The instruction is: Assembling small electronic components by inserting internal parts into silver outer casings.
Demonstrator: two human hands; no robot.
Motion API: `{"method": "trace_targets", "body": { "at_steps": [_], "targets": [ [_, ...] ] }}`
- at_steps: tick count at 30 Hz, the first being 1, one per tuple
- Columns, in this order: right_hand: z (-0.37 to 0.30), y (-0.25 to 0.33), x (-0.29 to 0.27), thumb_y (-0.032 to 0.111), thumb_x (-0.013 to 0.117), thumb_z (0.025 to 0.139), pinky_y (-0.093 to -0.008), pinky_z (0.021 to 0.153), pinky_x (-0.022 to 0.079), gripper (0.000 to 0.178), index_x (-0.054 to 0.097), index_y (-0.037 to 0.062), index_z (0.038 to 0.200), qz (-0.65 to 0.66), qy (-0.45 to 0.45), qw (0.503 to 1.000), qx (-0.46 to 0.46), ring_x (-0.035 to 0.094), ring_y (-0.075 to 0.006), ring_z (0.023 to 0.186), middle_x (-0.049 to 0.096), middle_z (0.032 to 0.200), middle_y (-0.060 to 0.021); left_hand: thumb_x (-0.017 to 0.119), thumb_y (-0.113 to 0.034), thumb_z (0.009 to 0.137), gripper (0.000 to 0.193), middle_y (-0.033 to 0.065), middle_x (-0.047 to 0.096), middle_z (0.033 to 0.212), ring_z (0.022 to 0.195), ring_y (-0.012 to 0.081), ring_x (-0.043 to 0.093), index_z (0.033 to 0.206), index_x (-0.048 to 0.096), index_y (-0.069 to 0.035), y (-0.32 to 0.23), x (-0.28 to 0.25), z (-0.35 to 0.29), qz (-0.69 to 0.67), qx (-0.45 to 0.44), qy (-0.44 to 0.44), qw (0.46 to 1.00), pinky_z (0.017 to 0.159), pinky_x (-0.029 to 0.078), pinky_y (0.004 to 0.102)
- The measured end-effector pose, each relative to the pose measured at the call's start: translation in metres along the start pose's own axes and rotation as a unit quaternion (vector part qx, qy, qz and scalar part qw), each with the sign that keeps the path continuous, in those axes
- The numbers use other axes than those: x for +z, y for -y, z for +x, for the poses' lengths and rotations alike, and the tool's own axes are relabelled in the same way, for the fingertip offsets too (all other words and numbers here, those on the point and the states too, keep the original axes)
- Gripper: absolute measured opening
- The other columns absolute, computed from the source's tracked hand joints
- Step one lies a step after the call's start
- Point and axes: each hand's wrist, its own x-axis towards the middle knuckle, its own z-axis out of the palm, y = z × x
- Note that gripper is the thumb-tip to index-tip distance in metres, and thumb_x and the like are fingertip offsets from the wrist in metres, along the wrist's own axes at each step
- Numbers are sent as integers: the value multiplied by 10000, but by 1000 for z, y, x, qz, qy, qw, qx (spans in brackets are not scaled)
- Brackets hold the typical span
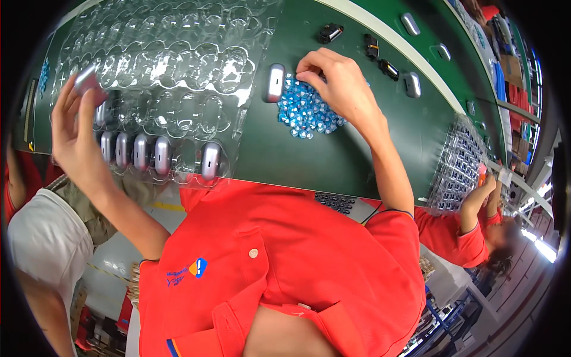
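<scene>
Left hand [74,128] pinched a silver oval part [87,79] above the clear blister tray [178,35]; right hand [336,83] fingers closed in the blue pieces [303,113] — best lifted singly, seated squarely

We see a clear plastic blister tray [172,59] lying on the green bench just right of our raised left hand [74,128]; its moulded round pockets are mostly empty, and the row nearest us holds silver oval pieces. Under the fingertips of our right hand [336,83] lies a heap of small blue-and-white packets [303,113]. Well beyond that hand, far to its right, stands another clear tray [458,166] filled with dark parts, next to a co-worker's arm. Brown cartons [510,65] are stacked further off, near the upper right edge.
</scene>
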Motion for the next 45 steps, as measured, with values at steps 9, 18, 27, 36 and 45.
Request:
{"method": "trace_targets", "body": {
  "at_steps": [9,18,27,36,45],
  "targets": [
    [35,37,-32,83,689,912,-277,806,538,134,697,-4,1014,411,-64,909,29,658,-112,842,689,912,-38,624,-35,957,361,102,642,1188,1016,172,655,1313,587,8,-36,72,-32,-300,-59,208,929,873,546,293],
    [39,46,-23,74,692,897,-268,800,550,165,693,0,1045,323,-50,945,-9,686,-136,848,708,913,-61,627,-97,962,376,128,627,1187,996,198,668,1312,565,26,-48,94,-39,-276,-80,274,918,884,589,345],
    [28,51,-47,46,672,879,-263,750,528,137,675,-37,988,327,-51,943,-17,671,-141,795,706,863,-112,546,-177,1009,400,123,632,1188,1041,166,652,1342,542,44,-63,109,-48,-312,-164,375,857,838,595,358],
    [26,43,-43,20,670,864,-276,719,544,105,662,-38,951,286,-103,951,-54,691,-168,780,708,857,-125,593,-190,982,404,139,659,1104,966,185,675,1273,571,89,-62,118,-47,-352,-205,385,828,824,609,368],
    [34,30,-12,22,627,865,-368,716,560,143,675,7,999,168,-193,960,-115,701,-293,789,684,888,-162,609,-181,976,391,127,671,1084,938,160,678,1263,594,84,-66,123,-40,-298,-184,399,848,773,615,326]
  ]
}}
